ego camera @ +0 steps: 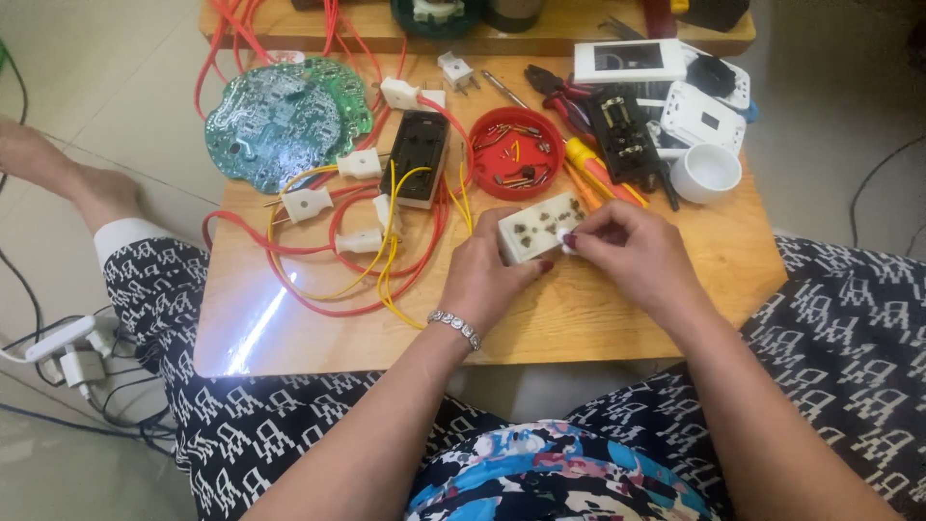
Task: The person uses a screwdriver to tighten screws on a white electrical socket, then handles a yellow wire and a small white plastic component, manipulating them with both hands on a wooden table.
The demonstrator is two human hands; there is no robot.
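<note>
The left hand (487, 275) curls closed around the near end of a white socket block (540, 228), holding it tilted on the wooden counter (675, 299). The right hand (632, 253) pinches a small white piece (567, 245) between thumb and fingertips at the block's right end. Just behind stands one red dish (515, 152) of small metal parts, and one white cup (707, 172). Four white plugs (309, 203) lie among red and yellow wires (386, 280) to the left, beside two green circuit boards (280, 121).
</note>
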